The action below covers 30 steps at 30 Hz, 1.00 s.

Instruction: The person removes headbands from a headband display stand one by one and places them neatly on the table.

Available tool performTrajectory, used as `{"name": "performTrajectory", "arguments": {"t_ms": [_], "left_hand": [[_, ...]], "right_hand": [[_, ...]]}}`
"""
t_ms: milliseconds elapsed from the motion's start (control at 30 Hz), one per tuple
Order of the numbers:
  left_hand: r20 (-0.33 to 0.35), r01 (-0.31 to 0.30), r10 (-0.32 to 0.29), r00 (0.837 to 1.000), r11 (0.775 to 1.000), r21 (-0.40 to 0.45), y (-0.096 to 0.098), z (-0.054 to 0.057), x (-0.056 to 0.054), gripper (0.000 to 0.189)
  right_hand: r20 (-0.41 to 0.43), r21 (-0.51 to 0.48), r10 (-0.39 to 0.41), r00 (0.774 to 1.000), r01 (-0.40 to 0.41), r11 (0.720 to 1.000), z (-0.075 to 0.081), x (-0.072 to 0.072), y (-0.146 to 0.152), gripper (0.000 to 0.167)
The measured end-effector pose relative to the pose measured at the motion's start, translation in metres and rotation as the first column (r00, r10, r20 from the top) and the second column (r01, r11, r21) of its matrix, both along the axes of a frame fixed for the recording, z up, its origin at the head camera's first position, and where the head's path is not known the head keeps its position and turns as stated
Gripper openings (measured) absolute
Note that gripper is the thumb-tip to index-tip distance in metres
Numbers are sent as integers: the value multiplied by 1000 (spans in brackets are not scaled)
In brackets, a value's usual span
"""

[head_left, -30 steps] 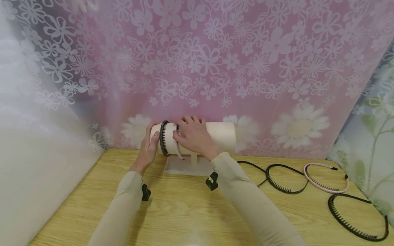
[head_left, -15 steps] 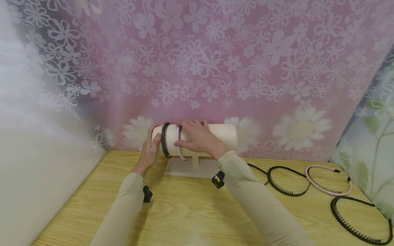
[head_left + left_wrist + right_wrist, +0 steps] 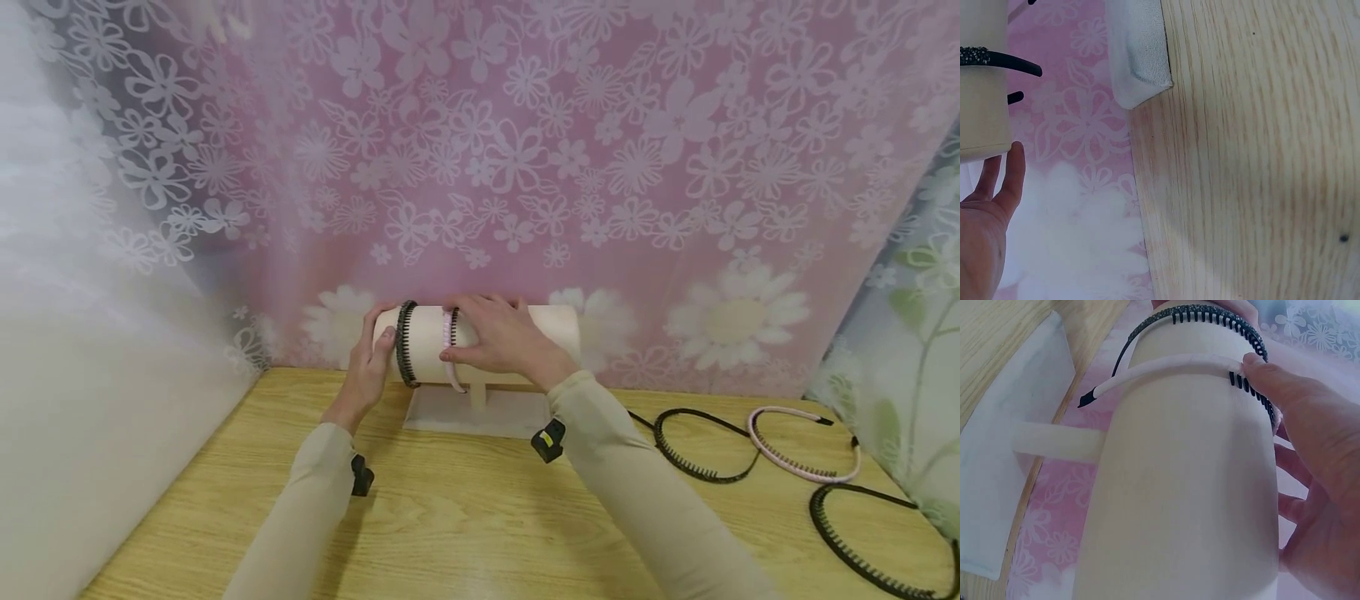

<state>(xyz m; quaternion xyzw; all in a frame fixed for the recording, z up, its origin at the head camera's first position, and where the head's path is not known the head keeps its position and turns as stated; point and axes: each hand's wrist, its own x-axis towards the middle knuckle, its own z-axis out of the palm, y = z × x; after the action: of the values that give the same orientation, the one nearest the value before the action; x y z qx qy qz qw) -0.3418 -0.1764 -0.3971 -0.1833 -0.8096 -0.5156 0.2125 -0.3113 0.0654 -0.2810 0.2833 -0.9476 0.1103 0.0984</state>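
A cream cylinder (image 3: 517,321) lies level on a T-shaped headband stand with a pale flat base (image 3: 442,410). The left hand (image 3: 368,367) holds its left end, thumb in front and fingers over the top; in the left wrist view fingertips touch the end's rim. Close to that thumb, a black glittery headband (image 3: 405,344) with comb teeth straddles the cylinder. Further right sits a pink toothed headband (image 3: 448,342), its black-tipped end hanging in front. My right hand (image 3: 498,335) has its thumb on this pink band (image 3: 1172,364), with the other fingers behind the cylinder.
On the table's right side lie a dark headband (image 3: 701,475), a pink one (image 3: 795,467) and a black one (image 3: 862,562), with another partly behind the right sleeve. A floral curtain (image 3: 630,200) hangs right behind the stand. A white surface (image 3: 127,358) borders the table's left.
The right hand and the pink headband have slid right along the cylinder, widening the gap to the black glittery headband. The left hand keeps its place at the cylinder's end.
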Motion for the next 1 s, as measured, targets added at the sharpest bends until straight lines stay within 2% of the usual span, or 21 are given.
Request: {"name": "performTrajectory", "arguments": {"t_ms": [400,1000], "left_hand": [[-5,7,-7,1000,1000,3,-2,-3,-1,48],[-8,5,-5,1000,1000,11,-1,-2,0,48]], "right_hand": [[-14,22,21,1000,-21,1000,-2,-1,11,73],[-9,14,-6,1000,6,1000,2,1,31,69]]}}
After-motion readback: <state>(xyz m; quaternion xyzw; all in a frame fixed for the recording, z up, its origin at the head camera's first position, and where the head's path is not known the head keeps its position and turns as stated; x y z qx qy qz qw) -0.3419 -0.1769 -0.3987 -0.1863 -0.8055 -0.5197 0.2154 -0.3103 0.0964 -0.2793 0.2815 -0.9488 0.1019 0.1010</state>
